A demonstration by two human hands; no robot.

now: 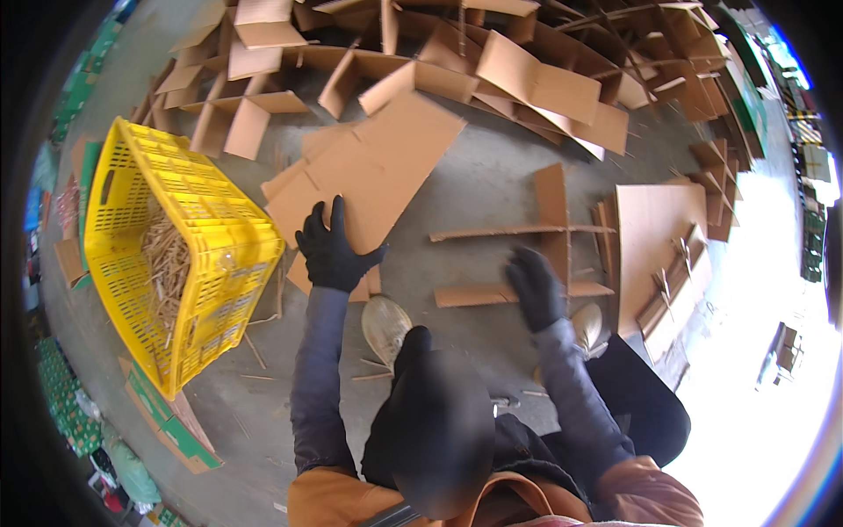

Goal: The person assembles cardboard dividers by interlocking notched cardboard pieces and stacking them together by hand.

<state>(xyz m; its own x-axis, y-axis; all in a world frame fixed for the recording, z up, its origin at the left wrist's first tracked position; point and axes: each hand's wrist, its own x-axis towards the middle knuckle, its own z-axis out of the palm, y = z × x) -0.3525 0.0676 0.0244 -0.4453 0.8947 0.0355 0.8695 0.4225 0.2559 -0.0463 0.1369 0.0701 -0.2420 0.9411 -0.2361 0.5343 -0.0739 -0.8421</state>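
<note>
My left hand [332,250], in a black glove, lies with spread fingers over the lower left edge of a flat brown cardboard sheet [386,158]. Further cardboard pieces peek out beneath that sheet. To the right, my right hand [536,285], gloved alike, is at a slotted cardboard divider [551,198] whose crossed strips stand on the floor. Motion blurs its fingers, so I cannot tell whether they touch or grip a strip.
A yellow plastic crate [206,237], tipped on its side, holds thin cardboard scraps [165,263] at the left. Many cardboard dividers [536,83] are heaped along the far side. A cardboard panel [654,237] lies at the right. Offcuts litter the grey floor around my shoes [385,329].
</note>
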